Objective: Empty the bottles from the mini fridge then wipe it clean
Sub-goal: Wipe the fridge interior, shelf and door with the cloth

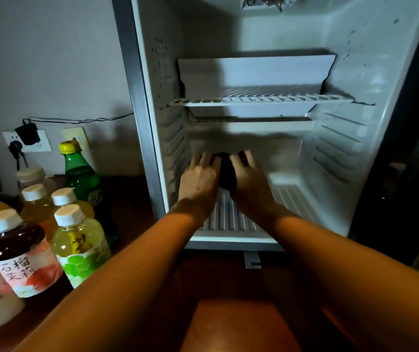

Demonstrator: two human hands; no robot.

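Most bottles (38,240) already stand left of the mini fridge (254,123); both hands, left (198,181) and right (249,181), grip a last dark bottle (226,171) inside. Wiping remains.

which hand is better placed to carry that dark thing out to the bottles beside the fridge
Left, probably. Both the left hand and right hand clasp the dark round object on the white mini fridge's lower floor, but the juice bottles stand on the left side, so the left hand needn't cross over.
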